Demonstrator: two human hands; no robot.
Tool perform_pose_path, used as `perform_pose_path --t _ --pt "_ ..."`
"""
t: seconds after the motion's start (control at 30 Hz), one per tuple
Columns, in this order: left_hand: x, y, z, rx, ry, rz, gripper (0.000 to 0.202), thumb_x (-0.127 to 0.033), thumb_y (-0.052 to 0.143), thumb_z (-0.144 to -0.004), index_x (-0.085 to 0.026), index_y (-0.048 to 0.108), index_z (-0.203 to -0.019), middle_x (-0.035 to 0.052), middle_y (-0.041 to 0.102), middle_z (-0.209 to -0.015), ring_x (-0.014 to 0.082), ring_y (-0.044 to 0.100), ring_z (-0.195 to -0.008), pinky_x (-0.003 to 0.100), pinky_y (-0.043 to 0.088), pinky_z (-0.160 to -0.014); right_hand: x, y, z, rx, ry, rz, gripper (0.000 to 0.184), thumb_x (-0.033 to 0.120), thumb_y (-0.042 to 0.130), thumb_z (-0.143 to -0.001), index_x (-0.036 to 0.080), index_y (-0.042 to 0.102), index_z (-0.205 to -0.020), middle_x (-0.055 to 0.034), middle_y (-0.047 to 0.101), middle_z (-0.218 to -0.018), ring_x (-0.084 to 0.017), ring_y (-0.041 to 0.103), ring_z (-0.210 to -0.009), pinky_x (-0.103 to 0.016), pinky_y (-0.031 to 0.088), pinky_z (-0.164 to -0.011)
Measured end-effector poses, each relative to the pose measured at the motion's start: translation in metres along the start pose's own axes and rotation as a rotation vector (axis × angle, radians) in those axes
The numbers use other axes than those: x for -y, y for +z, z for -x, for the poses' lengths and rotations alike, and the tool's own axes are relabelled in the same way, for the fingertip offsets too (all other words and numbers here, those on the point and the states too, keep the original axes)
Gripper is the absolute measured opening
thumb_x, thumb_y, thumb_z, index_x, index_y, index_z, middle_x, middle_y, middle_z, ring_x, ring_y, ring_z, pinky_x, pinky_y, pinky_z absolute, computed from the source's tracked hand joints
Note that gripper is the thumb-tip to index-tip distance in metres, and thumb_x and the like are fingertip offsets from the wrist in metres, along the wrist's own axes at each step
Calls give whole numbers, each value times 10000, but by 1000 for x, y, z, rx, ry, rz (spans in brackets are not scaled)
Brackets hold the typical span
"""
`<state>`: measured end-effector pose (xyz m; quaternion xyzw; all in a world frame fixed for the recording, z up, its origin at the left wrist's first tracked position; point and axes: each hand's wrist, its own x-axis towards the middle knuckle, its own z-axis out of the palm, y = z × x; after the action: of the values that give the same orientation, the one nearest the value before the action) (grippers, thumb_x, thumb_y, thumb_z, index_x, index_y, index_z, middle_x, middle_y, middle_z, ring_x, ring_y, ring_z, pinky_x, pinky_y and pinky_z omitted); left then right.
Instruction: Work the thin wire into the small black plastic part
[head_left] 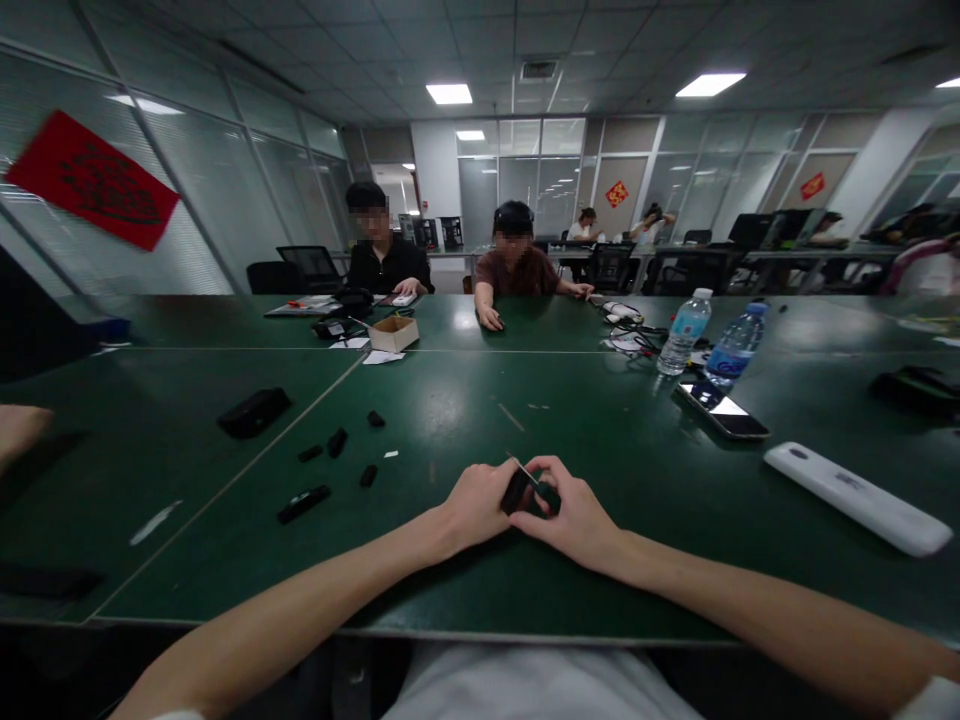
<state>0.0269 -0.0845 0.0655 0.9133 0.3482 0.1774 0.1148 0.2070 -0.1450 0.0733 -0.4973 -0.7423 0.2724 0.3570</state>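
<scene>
Both my hands meet over the green table (pixel 450 420) near its front edge. My left hand (pixel 476 505) is closed around a small black part (pixel 517 492), and my right hand (pixel 574 510) pinches the same part from the other side. A thin pale sliver sticks up between the fingertips. Several small black pieces (pixel 337 442) lie scattered to the left of my hands, with a longer black strip (pixel 303 504) nearest me and a black case (pixel 253 412) farther left.
A phone (pixel 721 408) and two water bottles (pixel 684 332) stand to the right, with a white oblong device (pixel 855 497) near the right edge. A small cardboard box (pixel 393 333) sits mid-table. Two people sit across the table; another person's hand (pixel 19 430) shows at far left.
</scene>
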Motion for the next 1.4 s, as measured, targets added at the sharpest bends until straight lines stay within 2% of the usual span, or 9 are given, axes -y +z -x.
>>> perform_pose_path --t 0.13,0.5,0.67,0.9,1.03,1.2,1.4 --pt "0 1 0 -43 -20 74 128 -263 529 -833 -202 506 -943 29 659 -747 204 643 -634 245 371 -540 -1 -3 1 5 2 -24 465 359 695 -788 225 441 -1153 68 515 -677 -134 534 -605 -245 409 -588" --pt "-3 1 2 1 -15 108 232 -275 566 -810 -211 471 -1012 27 656 -768 221 646 -654 249 358 -543 -6 -1 0 -6 0 -66 561 390 745 -740 231 429 -1175 77 513 -664 -139 529 -604 -257 408 -614" --pt "-2 -2 1 9 -39 121 260 -300 574 -805 -210 457 -1019 30 645 -746 240 654 -676 254 354 -536 -10 -1 -1 -6 -7 -117 487 337 715 -774 231 442 -1163 85 493 -653 -131 521 -611 -251 402 -626" --pt "-2 -7 1 24 -66 265 268 -227 577 -766 -193 459 -1004 2 610 -704 176 603 -594 231 344 -502 -16 -4 -8 -6 4 -189 285 361 664 -823 198 539 -1020 53 523 -701 -129 504 -653 -250 401 -643" --pt "-1 -9 0 53 -76 400 236 -258 555 -805 -175 456 -1003 -13 590 -689 143 571 -570 219 356 -495 -15 -8 -12 31 40 -221 206 376 626 -854 188 581 -924 39 536 -706 -113 484 -597 -231 380 -567" --pt "-2 -15 0 88 -90 544 229 -320 544 -846 -166 479 -1002 -17 574 -714 129 541 -603 223 368 -518 -14 -9 -12 74 136 -333 261 446 592 -874 198 562 -950 59 486 -617 -87 437 -459 -201 317 -431" --pt "-1 -19 -1 101 -88 582 259 -369 540 -868 -160 491 -1012 -33 539 -681 116 507 -583 226 357 -522 -18 -10 -12 109 160 -449 305 480 588 -872 195 538 -969 79 426 -571 -73 400 -407 -181 298 -374"
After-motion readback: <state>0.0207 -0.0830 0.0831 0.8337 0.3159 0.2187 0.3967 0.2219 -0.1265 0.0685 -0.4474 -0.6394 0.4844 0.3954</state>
